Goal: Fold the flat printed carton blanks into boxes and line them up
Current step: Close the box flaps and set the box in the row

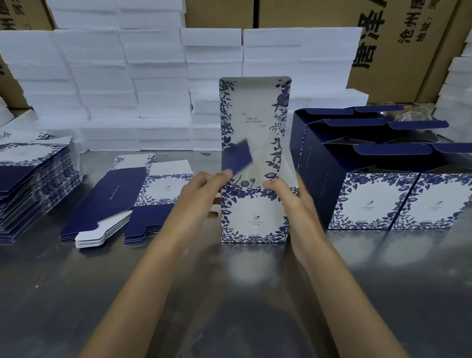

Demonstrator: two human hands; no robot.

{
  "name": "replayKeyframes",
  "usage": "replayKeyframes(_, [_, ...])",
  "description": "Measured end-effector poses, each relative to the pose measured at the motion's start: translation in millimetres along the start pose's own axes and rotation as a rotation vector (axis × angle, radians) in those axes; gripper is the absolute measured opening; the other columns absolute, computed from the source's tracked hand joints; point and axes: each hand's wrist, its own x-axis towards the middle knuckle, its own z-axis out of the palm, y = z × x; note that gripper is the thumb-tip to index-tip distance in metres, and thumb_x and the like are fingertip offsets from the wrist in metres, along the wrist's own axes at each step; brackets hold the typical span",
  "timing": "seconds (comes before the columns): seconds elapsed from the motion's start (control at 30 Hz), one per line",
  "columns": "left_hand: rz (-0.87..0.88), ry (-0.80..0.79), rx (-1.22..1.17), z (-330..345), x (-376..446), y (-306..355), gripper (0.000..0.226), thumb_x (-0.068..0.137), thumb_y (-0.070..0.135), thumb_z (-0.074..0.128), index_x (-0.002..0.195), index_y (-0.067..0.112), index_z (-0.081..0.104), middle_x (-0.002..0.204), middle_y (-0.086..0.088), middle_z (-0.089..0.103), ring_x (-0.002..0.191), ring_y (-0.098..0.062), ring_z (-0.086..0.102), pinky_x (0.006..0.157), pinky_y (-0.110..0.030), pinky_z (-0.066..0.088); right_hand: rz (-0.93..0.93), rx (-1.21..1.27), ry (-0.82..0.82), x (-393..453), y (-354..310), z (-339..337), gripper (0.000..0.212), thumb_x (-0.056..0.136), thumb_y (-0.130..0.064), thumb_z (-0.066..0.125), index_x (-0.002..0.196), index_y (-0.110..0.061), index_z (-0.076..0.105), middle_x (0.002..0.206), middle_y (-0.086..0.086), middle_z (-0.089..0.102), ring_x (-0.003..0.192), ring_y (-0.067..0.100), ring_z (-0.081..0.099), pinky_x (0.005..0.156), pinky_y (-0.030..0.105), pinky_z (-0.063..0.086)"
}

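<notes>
head: box [254, 216] stands upright on the steel table [220, 303], lid up | left hand [200, 193] grips its left side, thumb by the blurred blue flap [237, 156] | right hand [289, 199] grips its right top edge | finished boxes [395, 201] just right | flat blanks [28, 181] at left

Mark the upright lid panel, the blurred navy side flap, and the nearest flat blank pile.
Upright floral lid panel [252, 115]: head view, pale centre.
Blurred navy side flap [237, 158]: head view, middle.
Nearest flat blank pile [122, 196]: head view, navy top panel.
</notes>
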Motion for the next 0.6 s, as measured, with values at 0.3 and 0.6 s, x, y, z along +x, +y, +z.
replayKeyframes(0.3, [0.170,0.006,0.645,-1,1,32,0.024,0.089,0.013,0.050,0.067,0.005,0.045,0.067,-0.012,0.054,0.067,-0.029,0.048,0.062,-0.036,0.037,-0.005,-0.008,0.047,0,0,-2,0.077,0.064,-0.053,0.075,0.137,-0.049,0.052,0.120,-0.025,0.069,0.105,-0.006,0.066,0.093,0.030,0.051])
replayKeyframes(0.6, [0.059,-0.071,0.646,-5,20,29,0.034,0.102,0.029,0.046,0.072,0.015,0.040,0.070,-0.010,0.040,0.046,-0.019,0.045,0.061,-0.028,0.040,0.102,-0.097,0.082,5,6,-3,0.065,0.061,-0.062,0.071,0.123,-0.062,0.055,0.103,-0.028,0.071,0.103,0.005,0.067,0.089,0.040,0.052])
